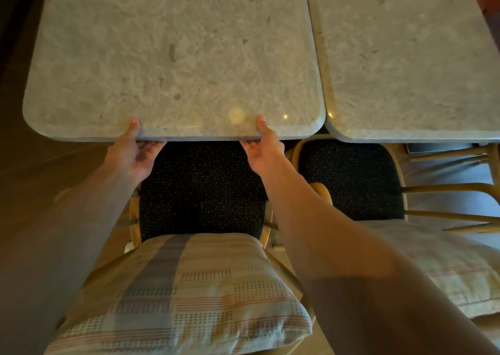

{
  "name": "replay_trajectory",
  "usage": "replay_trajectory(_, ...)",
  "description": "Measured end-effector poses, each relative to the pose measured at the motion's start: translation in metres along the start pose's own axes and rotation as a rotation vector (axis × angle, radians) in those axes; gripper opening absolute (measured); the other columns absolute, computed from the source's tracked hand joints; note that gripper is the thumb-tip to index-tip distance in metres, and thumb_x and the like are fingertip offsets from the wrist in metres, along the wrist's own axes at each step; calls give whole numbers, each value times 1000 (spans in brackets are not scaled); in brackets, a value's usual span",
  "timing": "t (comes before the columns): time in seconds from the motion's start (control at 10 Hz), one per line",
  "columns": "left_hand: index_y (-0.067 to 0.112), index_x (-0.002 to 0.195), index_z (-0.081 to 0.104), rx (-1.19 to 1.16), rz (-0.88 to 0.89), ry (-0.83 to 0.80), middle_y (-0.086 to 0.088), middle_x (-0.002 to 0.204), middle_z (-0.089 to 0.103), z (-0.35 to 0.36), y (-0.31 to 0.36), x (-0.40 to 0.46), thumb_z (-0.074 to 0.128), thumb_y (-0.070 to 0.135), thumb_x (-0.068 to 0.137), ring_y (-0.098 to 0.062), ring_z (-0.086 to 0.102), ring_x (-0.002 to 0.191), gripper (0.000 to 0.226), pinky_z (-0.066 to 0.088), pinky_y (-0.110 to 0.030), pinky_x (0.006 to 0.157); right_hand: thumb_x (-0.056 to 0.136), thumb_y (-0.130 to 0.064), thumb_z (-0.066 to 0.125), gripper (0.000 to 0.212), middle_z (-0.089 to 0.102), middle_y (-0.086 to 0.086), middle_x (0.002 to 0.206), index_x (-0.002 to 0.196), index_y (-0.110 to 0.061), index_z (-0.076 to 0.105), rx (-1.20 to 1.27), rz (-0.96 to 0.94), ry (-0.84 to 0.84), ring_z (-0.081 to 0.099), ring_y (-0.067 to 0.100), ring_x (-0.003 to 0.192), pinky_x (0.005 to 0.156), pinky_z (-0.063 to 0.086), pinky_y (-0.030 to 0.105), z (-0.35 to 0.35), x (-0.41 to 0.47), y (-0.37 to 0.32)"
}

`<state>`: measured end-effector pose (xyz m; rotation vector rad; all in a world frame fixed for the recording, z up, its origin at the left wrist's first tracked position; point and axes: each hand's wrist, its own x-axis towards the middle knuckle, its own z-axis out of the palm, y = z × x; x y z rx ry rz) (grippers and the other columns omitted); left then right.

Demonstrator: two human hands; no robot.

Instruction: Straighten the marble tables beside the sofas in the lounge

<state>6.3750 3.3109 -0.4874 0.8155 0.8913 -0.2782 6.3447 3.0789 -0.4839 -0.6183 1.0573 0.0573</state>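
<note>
Step in hand: aligning left marble table (173,57). Left hand (130,151) and right hand (263,149) both grip its near edge, thumbs on top, fingers apparently curled beneath. Narrow gap to right marble table (405,57) seems uneven. Next: a small, even shift to square the edges.

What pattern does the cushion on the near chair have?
The cushion has a faded plaid of beige, grey-blue and pink dotted stripes, seen in the head view.

Both tables (173,57) have mottled grey-beige marble tops, the seats (201,187) are black with fine pale speckles, and the cushion (178,295) carries beige, grey and pink checks.
</note>
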Motion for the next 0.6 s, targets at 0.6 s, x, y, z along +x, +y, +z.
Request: replay_trajectory(0.6, 9, 106, 66, 609, 182, -548, -14, 117, 71, -3, -4, -222, 50, 25, 101, -27, 69, 105, 23, 57, -42, 90, 106, -23, 42, 38, 63, 18, 132, 137, -2, 49, -95, -370, -184, 66, 32, 110, 98, 53, 44, -93, -220, -1)
